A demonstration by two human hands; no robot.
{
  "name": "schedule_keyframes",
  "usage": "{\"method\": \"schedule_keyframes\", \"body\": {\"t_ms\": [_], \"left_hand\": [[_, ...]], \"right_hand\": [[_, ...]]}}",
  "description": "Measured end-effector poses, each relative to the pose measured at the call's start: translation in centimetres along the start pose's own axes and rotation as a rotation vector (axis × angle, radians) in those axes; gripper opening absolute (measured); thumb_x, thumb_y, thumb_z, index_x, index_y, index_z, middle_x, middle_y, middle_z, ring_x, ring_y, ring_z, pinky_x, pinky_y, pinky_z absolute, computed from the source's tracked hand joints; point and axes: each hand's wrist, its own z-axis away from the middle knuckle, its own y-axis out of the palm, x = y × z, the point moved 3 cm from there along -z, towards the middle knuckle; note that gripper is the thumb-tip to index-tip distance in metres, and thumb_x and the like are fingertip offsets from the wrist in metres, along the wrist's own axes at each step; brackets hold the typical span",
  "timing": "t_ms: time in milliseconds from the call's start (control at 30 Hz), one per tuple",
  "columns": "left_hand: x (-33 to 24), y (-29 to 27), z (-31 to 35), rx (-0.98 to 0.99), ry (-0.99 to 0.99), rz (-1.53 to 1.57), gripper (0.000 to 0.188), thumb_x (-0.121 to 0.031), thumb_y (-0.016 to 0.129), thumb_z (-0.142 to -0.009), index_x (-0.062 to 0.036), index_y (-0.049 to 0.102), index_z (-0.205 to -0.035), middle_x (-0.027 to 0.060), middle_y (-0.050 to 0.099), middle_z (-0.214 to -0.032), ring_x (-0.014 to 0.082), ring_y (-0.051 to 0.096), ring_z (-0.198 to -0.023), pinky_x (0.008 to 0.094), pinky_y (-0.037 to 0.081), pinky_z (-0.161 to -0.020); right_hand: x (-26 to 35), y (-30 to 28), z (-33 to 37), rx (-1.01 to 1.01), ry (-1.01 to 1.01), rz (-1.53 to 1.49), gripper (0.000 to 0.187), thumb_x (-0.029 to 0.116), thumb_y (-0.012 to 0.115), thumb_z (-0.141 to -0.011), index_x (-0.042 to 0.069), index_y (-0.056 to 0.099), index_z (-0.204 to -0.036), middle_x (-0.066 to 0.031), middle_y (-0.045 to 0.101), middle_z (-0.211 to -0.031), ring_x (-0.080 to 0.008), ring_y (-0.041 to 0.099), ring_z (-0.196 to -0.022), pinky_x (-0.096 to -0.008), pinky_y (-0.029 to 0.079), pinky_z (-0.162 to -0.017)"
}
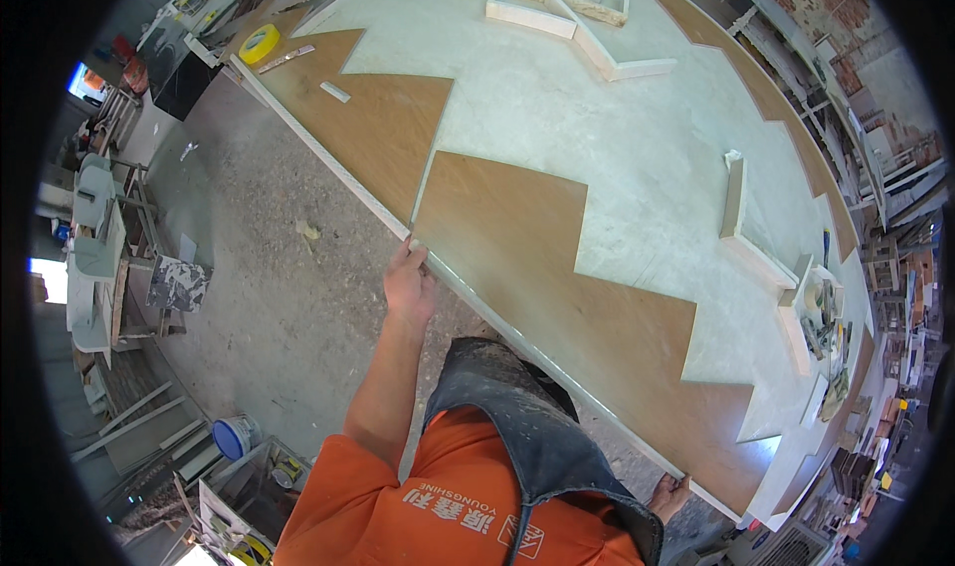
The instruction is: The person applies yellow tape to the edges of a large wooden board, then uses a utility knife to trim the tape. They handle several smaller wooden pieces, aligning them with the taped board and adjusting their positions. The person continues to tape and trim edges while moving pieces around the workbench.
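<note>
A large brown board (557, 278) with a stepped, zigzag far edge lies on a wide pale table (637, 138), its straight side along the table's near edge. My left hand (410, 285) is closed at the board's left corner, fingertips on the edge beside a narrow seam. Across that seam lies a second brown stepped board (383, 108). Farther right, my right hand (669, 496) is closed at the same near edge, close to the first board's right end. Its palm is partly hidden below the edge.
On the left board rest a yellow tape roll (259, 44), a ruler (286, 59) and a small white strip (335, 92). Pale angled frames (577, 29) stand at the back, and a tool-filled one (811, 312) at right. A blue-white bucket (236, 437) stands on the floor.
</note>
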Motion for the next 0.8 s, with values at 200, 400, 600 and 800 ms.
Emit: {"method": "schedule_keyframes", "body": {"t_ms": [200,400,600,800], "left_hand": [[0.2,-0.5,-0.7,0.004,-0.012,-0.062,0.043,-0.006,0.046,-0.103,0.0029,0.048,-0.146,0.0099,0.063,-0.133,0.021,0.062,-0.117,0.0359,0.049,-0.102],[-0.2,0.0,-0.2,-0.016,0.001,-0.035,0.039,-0.003,0.049,-0.102,0.0064,0.051,-0.14,0.0124,0.063,-0.13,0.0225,0.061,-0.116,0.0352,0.049,-0.099],[-0.1,-0.1,-0.7,-0.044,0.008,-0.05,0.036,-0.005,0.049,-0.102,0.0038,0.056,-0.136,0.0099,0.066,-0.129,0.0204,0.062,-0.116,0.0351,0.048,-0.103],[-0.5,0.5,-0.4,-0.039,0.014,-0.037,0.031,-0.004,0.049,-0.102,0.0051,0.059,-0.13,0.0115,0.067,-0.126,0.0217,0.063,-0.116,0.0348,0.048,-0.102]], "right_hand": [[-0.4,-0.3,0.3,0.014,-0.043,-0.021,0.039,0.013,0.065,-0.1,-0.005,0.055,-0.134,-0.0178,0.062,-0.133,-0.0268,0.061,-0.119,-0.0428,0.053,-0.103],[-0.5,-0.7,-0.8,0.049,-0.03,-0.016,0.04,0.015,0.066,-0.1,-0.005,0.055,-0.133,-0.0181,0.062,-0.132,-0.0257,0.061,-0.119,-0.0405,0.053,-0.104],[-0.4,-1.3,-1.5,0.068,0.003,-0.003,0.033,0.015,0.066,-0.099,-0.003,0.06,-0.125,-0.018,0.068,-0.123,-0.0262,0.065,-0.113,-0.0393,0.056,-0.099],[-0.7,-1.0,-0.8,0.01,-0.01,0.007,0.03,0.014,0.065,-0.1,-0.003,0.061,-0.124,-0.0189,0.068,-0.122,-0.0289,0.066,-0.113,-0.0414,0.057,-0.096]]}}
